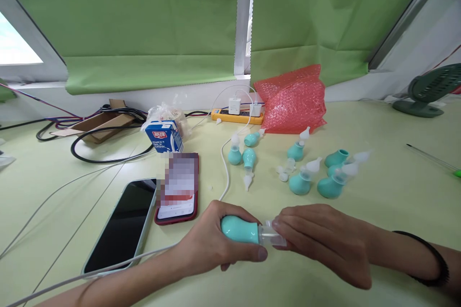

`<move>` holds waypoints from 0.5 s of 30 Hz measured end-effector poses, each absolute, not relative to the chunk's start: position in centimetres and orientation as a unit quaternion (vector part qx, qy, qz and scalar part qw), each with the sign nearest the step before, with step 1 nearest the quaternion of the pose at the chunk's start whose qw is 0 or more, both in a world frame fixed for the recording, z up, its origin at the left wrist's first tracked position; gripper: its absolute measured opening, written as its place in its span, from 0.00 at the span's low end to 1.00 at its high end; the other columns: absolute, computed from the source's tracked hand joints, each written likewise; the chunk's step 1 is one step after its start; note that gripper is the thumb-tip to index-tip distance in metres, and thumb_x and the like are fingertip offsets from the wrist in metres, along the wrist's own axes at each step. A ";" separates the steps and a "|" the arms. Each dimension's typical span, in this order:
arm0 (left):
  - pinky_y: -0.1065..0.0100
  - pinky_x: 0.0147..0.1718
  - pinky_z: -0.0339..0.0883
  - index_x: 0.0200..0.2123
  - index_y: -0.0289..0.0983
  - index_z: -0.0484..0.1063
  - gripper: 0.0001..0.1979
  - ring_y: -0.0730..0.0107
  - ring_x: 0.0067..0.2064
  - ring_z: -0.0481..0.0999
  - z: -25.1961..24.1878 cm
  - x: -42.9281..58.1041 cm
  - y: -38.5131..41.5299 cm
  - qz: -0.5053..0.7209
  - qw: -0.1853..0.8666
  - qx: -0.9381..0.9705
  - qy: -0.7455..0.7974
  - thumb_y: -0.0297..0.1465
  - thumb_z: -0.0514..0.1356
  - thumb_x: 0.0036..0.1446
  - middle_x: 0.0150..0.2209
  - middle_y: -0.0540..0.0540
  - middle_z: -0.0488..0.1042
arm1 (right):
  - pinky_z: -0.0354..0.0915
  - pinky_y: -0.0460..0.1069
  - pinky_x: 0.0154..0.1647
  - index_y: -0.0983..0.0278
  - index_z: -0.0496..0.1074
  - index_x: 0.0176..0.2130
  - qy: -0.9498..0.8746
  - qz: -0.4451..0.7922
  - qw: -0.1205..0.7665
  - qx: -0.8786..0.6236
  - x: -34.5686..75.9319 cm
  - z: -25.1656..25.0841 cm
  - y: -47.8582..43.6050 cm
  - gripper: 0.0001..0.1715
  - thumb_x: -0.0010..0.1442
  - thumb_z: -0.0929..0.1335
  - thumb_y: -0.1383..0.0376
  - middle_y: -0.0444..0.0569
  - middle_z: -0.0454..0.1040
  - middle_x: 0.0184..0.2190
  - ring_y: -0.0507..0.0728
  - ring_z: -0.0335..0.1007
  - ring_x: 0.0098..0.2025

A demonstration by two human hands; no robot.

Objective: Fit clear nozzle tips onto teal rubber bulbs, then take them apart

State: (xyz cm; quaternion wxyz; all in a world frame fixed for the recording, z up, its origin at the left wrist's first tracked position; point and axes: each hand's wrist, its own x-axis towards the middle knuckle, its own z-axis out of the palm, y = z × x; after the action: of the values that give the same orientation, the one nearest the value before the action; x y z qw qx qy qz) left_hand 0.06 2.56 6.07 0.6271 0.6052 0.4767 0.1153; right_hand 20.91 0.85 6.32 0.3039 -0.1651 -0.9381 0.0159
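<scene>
My left hand is wrapped around a teal rubber bulb, the squeeze part of a nasal aspirator. A clear plastic tube piece sticks out of the bulb's right end. My right hand has its fingers together at the tube's outer end; its thumb is hidden. Beyond the hands lie several teal aspirators with clear tips, among them one standing upright, one lying down and one leaning. A teal bulb with an open neck lies to the right. Small clear parts lie near the middle.
To the left are a dark phone, a lit red-cased phone and a blue milk carton. Behind stand a yellow power strip and a red bubble-wrap bag. A screwdriver and green fan are at right.
</scene>
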 end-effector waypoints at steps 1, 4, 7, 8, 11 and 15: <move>0.78 0.11 0.52 0.35 0.33 0.70 0.24 0.82 0.15 0.58 6.1 0.1 2.4 0.122 0.616 0.612 0.481 0.39 0.66 0.33 0.17 0.55 0.64 | 0.66 0.47 0.24 0.65 0.62 0.48 -0.943 0.001 0.294 -0.158 20.7 6.4 0.8 0.20 0.58 0.54 0.72 0.50 0.72 0.25 0.55 0.69 0.26; 0.77 0.15 0.56 0.32 0.34 0.72 0.20 0.80 0.18 0.60 6.2 0.2 2.1 0.153 0.571 0.645 0.484 0.39 0.65 0.34 0.20 0.54 0.65 | 0.65 0.48 0.22 0.71 0.60 0.48 -0.951 -0.043 0.272 -0.140 20.4 6.5 0.8 0.20 0.57 0.53 0.74 0.50 0.70 0.21 0.56 0.68 0.25; 0.76 0.21 0.61 0.30 0.35 0.74 0.18 0.76 0.24 0.65 6.1 0.2 1.8 0.197 0.513 0.681 0.484 0.39 0.65 0.34 0.24 0.51 0.70 | 0.63 0.48 0.21 0.72 0.58 0.47 -0.948 -0.058 0.278 -0.144 20.5 6.0 0.9 0.18 0.57 0.54 0.74 0.49 0.69 0.20 0.55 0.67 0.25; 0.75 0.23 0.62 0.30 0.36 0.74 0.18 0.74 0.26 0.66 6.1 0.1 1.7 0.206 0.499 0.690 0.483 0.40 0.65 0.34 0.26 0.50 0.71 | 0.63 0.48 0.20 0.71 0.58 0.47 -0.946 -0.063 0.280 -0.151 20.5 5.7 0.9 0.17 0.58 0.55 0.74 0.48 0.69 0.20 0.55 0.67 0.25; 0.75 0.23 0.61 0.31 0.37 0.74 0.18 0.73 0.27 0.67 6.0 0.0 1.6 0.207 0.474 0.721 0.461 0.41 0.64 0.37 0.25 0.50 0.72 | 0.60 0.47 0.19 0.69 0.59 0.46 -0.937 -0.091 0.288 -0.175 20.5 4.9 0.8 0.14 0.58 0.58 0.71 0.45 0.69 0.21 0.52 0.65 0.23; 0.75 0.20 0.58 0.26 0.35 0.74 0.12 0.75 0.22 0.64 6.0 -0.1 1.5 0.212 0.429 0.788 0.387 0.38 0.60 0.44 0.20 0.50 0.68 | 0.58 0.45 0.20 0.66 0.62 0.42 -0.937 -0.092 0.268 -0.202 20.4 5.3 0.7 0.10 0.59 0.60 0.65 0.45 0.70 0.22 0.50 0.65 0.23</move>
State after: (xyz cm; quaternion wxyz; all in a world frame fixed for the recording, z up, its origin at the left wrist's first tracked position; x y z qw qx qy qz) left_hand -0.14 1.54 6.02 0.4291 0.7883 0.3869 0.2117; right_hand 20.44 0.71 5.32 0.2677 -0.2025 -0.9374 -0.0924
